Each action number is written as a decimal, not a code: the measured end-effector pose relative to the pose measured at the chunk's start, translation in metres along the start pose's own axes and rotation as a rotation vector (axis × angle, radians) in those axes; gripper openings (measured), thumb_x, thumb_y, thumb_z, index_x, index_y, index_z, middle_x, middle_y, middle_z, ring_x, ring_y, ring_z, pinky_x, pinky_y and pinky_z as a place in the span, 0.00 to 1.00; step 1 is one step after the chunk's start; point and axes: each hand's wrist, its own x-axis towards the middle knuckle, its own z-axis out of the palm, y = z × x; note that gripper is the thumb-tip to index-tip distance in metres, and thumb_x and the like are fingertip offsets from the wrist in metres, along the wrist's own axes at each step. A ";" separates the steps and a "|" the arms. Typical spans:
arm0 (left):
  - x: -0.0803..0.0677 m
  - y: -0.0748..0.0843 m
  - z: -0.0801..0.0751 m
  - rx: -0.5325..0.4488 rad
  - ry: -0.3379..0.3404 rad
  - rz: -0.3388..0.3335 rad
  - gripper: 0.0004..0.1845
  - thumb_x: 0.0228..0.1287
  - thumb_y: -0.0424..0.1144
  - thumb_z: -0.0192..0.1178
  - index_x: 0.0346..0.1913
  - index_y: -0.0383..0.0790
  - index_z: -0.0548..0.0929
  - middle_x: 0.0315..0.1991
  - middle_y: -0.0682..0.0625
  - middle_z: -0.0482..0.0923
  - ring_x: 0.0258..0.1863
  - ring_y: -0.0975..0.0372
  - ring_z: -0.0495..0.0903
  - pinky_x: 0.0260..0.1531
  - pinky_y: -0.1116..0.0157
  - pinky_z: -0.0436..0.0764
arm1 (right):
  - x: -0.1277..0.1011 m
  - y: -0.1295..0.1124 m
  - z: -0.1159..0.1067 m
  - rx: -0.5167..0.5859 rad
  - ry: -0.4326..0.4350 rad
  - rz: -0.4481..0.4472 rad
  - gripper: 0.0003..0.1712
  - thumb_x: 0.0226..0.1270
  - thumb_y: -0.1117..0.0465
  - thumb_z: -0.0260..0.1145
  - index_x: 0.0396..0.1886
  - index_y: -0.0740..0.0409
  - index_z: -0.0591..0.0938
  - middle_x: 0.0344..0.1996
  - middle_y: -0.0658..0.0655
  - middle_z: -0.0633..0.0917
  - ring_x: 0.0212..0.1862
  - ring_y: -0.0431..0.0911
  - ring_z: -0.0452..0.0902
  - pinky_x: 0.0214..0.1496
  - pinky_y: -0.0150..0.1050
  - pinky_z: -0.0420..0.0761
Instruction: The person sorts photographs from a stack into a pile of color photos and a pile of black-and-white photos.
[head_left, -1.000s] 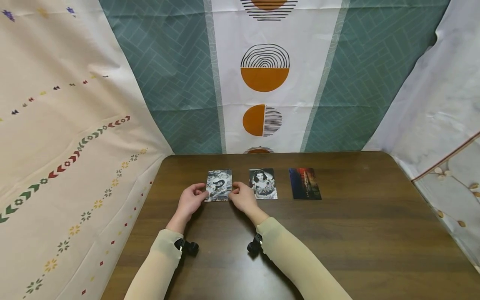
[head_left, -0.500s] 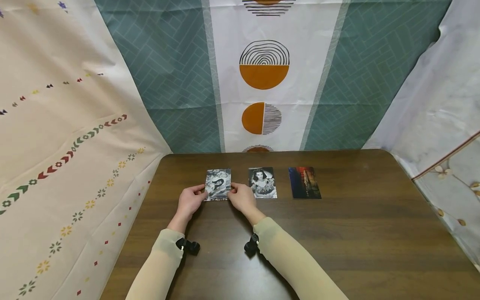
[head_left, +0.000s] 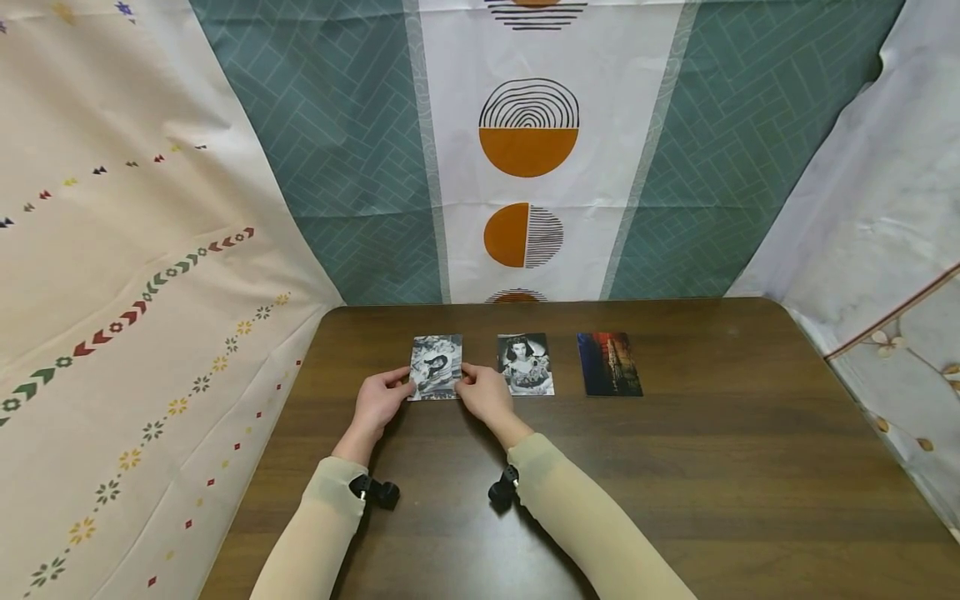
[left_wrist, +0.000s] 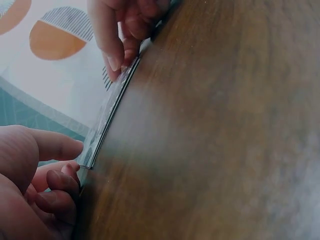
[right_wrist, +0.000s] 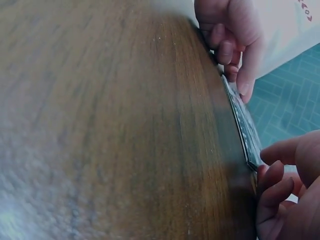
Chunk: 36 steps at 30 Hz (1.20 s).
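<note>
A black-and-white photo card (head_left: 437, 367) lies at the left end of a row on the brown table. My left hand (head_left: 378, 405) holds its left edge, thumb on the near left corner. On the opposite side my right hand (head_left: 486, 395) grips the right edge near the front corner. In the left wrist view, the card's edge (left_wrist: 114, 110) shows thin layered lines close over the wood, between the fingertips of both hands. The right wrist view shows the same card (right_wrist: 242, 122) almost edge-on, thumbs over its corners and the other fingers curled beside it.
Right of my right hand lies a second black-and-white card (head_left: 527, 367) with a portrait. Further right is a dark blue and red card (head_left: 610, 365). The wooden table (head_left: 720, 467) ends at a patterned cloth backdrop (head_left: 528, 267), with cloth on both sides.
The head view has shifted slightly. Both hands keep their hold on the left card, which stays in nearly the same spot in the row.
</note>
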 end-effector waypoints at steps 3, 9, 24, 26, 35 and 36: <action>0.000 -0.001 -0.001 -0.045 -0.005 -0.014 0.24 0.70 0.38 0.70 0.68 0.37 0.85 0.48 0.44 0.78 0.50 0.54 0.72 0.45 0.62 0.71 | -0.001 0.000 -0.001 0.025 0.004 0.001 0.29 0.69 0.59 0.66 0.70 0.50 0.85 0.37 0.46 0.88 0.39 0.44 0.80 0.44 0.42 0.78; 0.000 -0.002 -0.002 -0.133 -0.015 -0.033 0.26 0.72 0.39 0.69 0.71 0.40 0.83 0.58 0.40 0.77 0.57 0.51 0.71 0.52 0.60 0.70 | -0.002 -0.001 -0.003 0.107 0.021 0.012 0.28 0.69 0.59 0.67 0.69 0.50 0.85 0.38 0.48 0.89 0.40 0.45 0.81 0.44 0.42 0.77; -0.004 -0.005 -0.004 -0.223 -0.053 -0.013 0.28 0.72 0.34 0.69 0.73 0.41 0.81 0.39 0.50 0.81 0.22 0.64 0.68 0.24 0.69 0.70 | 0.000 0.001 0.000 0.162 0.008 0.029 0.28 0.71 0.56 0.71 0.70 0.49 0.85 0.38 0.49 0.90 0.40 0.44 0.83 0.46 0.44 0.80; -0.004 -0.005 -0.004 -0.224 -0.054 -0.013 0.28 0.72 0.34 0.69 0.73 0.41 0.81 0.38 0.51 0.81 0.22 0.65 0.67 0.24 0.69 0.70 | 0.000 0.002 0.001 0.162 0.005 0.030 0.28 0.71 0.56 0.72 0.70 0.48 0.85 0.38 0.49 0.90 0.41 0.44 0.84 0.47 0.45 0.81; -0.005 -0.006 -0.005 -0.172 -0.056 0.013 0.27 0.71 0.34 0.71 0.71 0.39 0.82 0.34 0.52 0.82 0.24 0.64 0.70 0.25 0.70 0.70 | 0.000 0.003 0.001 0.191 -0.002 0.032 0.28 0.72 0.54 0.73 0.70 0.49 0.85 0.36 0.49 0.89 0.40 0.44 0.84 0.46 0.46 0.81; -0.004 -0.007 -0.005 -0.170 -0.056 0.016 0.27 0.71 0.34 0.71 0.71 0.38 0.82 0.33 0.53 0.82 0.24 0.64 0.70 0.25 0.70 0.70 | 0.000 0.003 0.001 0.194 -0.003 0.031 0.28 0.72 0.55 0.73 0.70 0.50 0.85 0.36 0.49 0.89 0.39 0.44 0.84 0.46 0.46 0.81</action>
